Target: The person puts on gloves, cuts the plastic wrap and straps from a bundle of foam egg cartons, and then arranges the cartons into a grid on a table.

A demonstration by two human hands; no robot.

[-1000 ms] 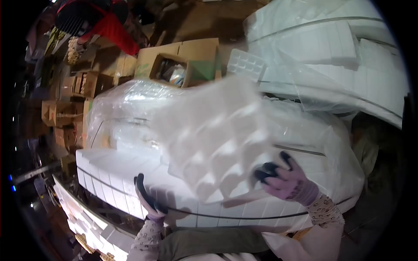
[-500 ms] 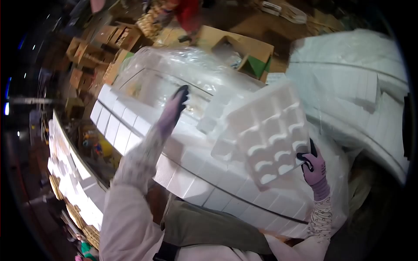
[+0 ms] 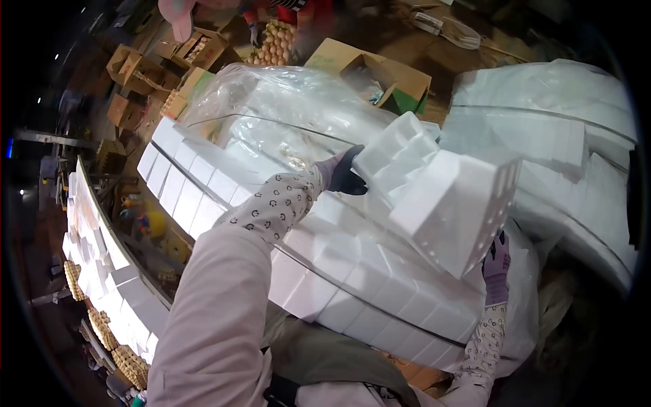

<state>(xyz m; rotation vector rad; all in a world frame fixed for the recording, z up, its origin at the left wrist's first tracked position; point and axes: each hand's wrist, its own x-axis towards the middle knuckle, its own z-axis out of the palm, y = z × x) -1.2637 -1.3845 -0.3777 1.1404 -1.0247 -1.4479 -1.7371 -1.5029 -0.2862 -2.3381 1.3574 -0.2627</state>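
A dim scene is shown through a fisheye lens, with black corners and curved edges. The white foam at the centre is brightly lit; the left edge is dark and blurred.

Single head-worn view, steeply downward; close above foam tray (image 3: 454,203)

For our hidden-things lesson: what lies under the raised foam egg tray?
Beneath the foam egg tray lies a bundle of stacked foam trays, partly in clear plastic. The tray hides part of it and most of the right hand.

Open cardbd box (image 3: 332,57) – eggs (image 3: 274,44) stacked behind, bkgd.
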